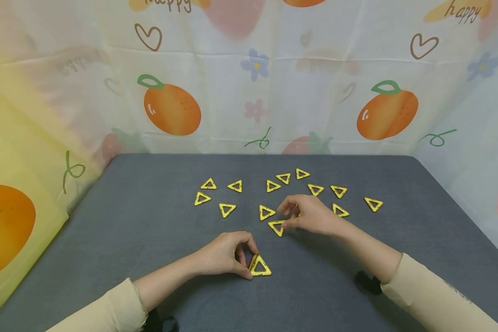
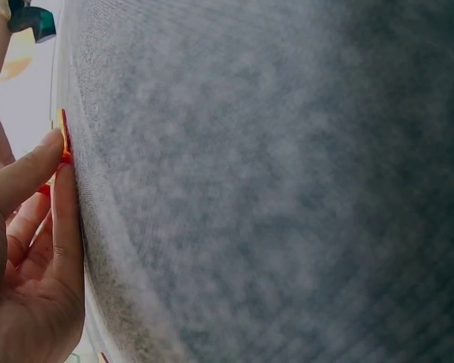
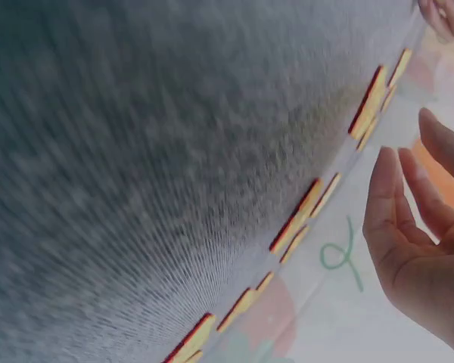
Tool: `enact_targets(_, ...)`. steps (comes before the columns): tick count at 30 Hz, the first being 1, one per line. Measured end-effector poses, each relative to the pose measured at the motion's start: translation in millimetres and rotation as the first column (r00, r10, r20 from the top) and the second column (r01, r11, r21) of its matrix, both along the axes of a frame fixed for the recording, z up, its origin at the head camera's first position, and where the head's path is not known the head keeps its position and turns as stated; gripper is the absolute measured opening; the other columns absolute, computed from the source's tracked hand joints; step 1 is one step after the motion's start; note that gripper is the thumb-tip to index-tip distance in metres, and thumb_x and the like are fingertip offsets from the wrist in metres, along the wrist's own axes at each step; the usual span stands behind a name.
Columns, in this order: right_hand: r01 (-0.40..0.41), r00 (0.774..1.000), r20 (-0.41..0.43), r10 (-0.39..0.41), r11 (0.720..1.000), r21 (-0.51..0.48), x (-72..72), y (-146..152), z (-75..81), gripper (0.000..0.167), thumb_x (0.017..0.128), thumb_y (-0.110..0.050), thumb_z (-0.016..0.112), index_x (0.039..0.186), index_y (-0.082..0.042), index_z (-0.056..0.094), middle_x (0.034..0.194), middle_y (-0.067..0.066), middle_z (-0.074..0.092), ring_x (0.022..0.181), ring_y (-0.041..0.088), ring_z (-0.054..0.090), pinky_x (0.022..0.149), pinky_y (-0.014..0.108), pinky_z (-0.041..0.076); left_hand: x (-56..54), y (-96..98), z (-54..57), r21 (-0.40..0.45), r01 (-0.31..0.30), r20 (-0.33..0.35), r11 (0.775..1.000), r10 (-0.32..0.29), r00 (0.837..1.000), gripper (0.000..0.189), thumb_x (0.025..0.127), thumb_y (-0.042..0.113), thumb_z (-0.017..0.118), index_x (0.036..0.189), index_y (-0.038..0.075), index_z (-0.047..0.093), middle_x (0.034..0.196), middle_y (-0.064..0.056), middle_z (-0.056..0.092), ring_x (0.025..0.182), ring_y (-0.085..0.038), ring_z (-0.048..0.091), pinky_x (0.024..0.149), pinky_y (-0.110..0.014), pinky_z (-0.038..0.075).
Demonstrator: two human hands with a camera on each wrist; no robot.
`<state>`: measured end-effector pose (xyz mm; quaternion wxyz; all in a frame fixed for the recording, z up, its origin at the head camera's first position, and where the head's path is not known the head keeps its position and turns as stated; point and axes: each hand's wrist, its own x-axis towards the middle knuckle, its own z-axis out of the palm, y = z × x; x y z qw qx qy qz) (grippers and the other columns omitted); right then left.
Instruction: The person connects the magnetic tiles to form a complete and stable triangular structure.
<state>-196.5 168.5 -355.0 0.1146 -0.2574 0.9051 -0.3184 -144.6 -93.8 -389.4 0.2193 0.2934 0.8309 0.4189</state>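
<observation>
Near the front middle of the table, my left hand (image 1: 228, 253) pinches hollow yellow triangle tiles (image 1: 266, 272) between thumb and fingers; one faces up and another edge shows against its left side. The left wrist view has the left hand (image 2: 38, 219) gripping a thin red-and-yellow edge (image 2: 63, 125), the rest hidden by the fingers. Further up and right, my right hand (image 1: 311, 214) hovers with bent, parted fingers, its thumb overlapping the corner of a loose triangle tile (image 1: 274, 224). Nothing lies between the fingers of the right hand (image 3: 416, 234) in the right wrist view.
Several more yellow triangle tiles lie spread over the dark grey table (image 1: 149, 221): a left group around one tile (image 1: 202, 198), others behind the right hand, and one tile (image 1: 373, 204) at far right. A printed curtain (image 1: 274, 92) hangs behind the table and along its sides.
</observation>
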Motion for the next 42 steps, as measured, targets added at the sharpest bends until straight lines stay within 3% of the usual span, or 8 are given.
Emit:
enact_targets(7,0.005,1.0,0.007,-0.006,0.999,0.049,-10.0,0.8,1.1,0.03,0.083,-0.015,0.079,0.11,-0.007,0.069,0.102,0.01,0.069,0.082,0.013,0.065,0.069,0.026,0.053,1.2,-0.8,1.0,0.04,0.011,0.009,0.999,-0.012,1.0,0.038,0.068,0.01,0.09,0.097,0.01,0.065,0.08,-0.006,0.069,0.062,-0.002,0.063,0.058,-0.019,0.052)
enact_targets(16,-0.04,0.999,0.009,0.039,0.995,0.092,-8.8,-5.4,-9.4,0.034,0.08,-0.022,0.083,0.109,-0.009,0.07,0.101,0.005,0.072,0.088,0.014,0.065,0.077,0.027,0.054,1.7,0.3,1.6,0.029,0.006,0.009,1.0,-0.006,1.0,0.039,0.068,0.011,0.09,0.097,0.011,0.064,0.075,-0.005,0.069,0.062,-0.002,0.063,0.059,-0.019,0.051)
enact_targets(24,-0.041,0.999,-0.02,0.043,0.994,0.096,-6.4,-5.7,-14.2,0.034,0.08,-0.028,0.083,0.106,-0.01,0.071,0.098,0.003,0.071,0.087,0.013,0.065,0.076,0.027,0.054,1.9,0.3,1.4,0.024,0.001,0.009,1.0,-0.001,1.0,0.039,0.067,0.011,0.09,0.097,0.011,0.065,0.072,-0.004,0.069,0.061,-0.003,0.063,0.058,-0.019,0.05)
enact_targets(42,-0.028,0.998,-0.048,0.034,0.993,0.117,-3.2,-8.4,-15.8,0.03,0.078,-0.025,0.084,0.1,-0.012,0.069,0.097,0.003,0.065,0.086,0.014,0.061,0.076,0.028,0.052,-0.1,-0.2,-0.7,-0.002,-0.004,0.013,1.0,0.004,1.0,0.038,0.068,0.01,0.09,0.097,0.016,0.065,0.077,-0.003,0.069,0.062,-0.004,0.064,0.057,-0.02,0.052)
